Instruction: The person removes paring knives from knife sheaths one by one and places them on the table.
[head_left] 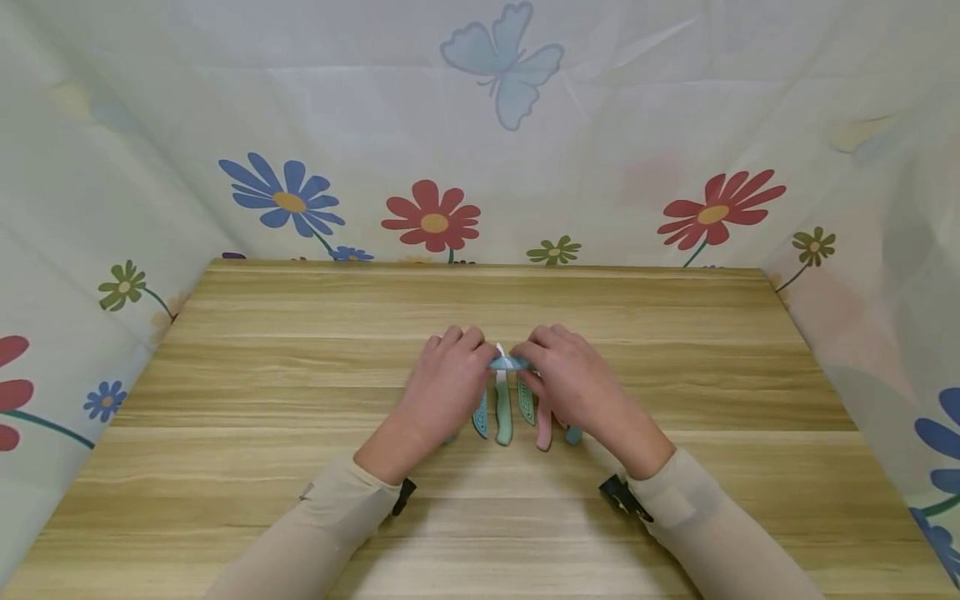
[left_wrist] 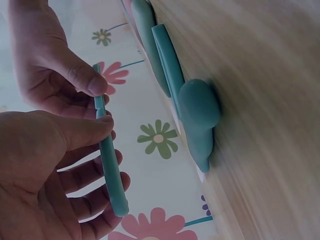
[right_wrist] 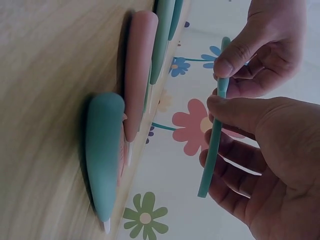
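My left hand [head_left: 452, 379] and right hand [head_left: 573, 383] meet above the middle of the table, raised over the row of knives. Between them they hold a blue-green knife [head_left: 508, 363] level, crosswise. The left thumb and fingers grip its rounded handle [left_wrist: 114, 182]. Thumb and fingers of the right hand pinch the thin, flat blade cover [right_wrist: 209, 167]. The two thumb tips are close together where handle and cover meet. Below lie a green-handled knife [head_left: 504, 417] with a white blade, a pink-handled knife [head_left: 543, 429], a blue cover [head_left: 481, 417] and a green cover [head_left: 527, 404].
Another blue-green handle [head_left: 573, 435] lies to the right of the pink one, partly under the right hand. At the left end sits a further blue-green handle [left_wrist: 199, 105]. The wooden table [head_left: 480, 533] is bordered by a flower-printed curtain [head_left: 600, 150] at back and sides.
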